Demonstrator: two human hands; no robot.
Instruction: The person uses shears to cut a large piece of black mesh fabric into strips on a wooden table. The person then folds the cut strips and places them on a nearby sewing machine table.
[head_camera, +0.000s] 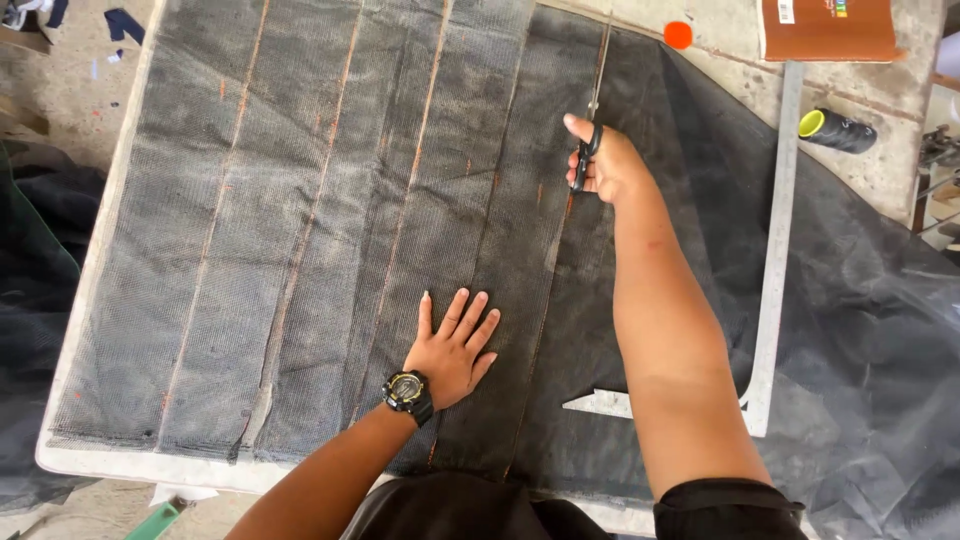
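Dark mesh fabric (330, 230), seemingly light, limp and prone to shifting, is pinned flat near the table's (95, 462) front edge by the open left hand (452, 350) while scissors (590, 120), gripped in the right hand (610, 165), are run toward its far edge.

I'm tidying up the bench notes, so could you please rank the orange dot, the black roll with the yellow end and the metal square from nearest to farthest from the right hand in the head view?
From the right hand:
1. Orange dot, up beyond it.
2. Metal square, to its right.
3. Black roll, far right.
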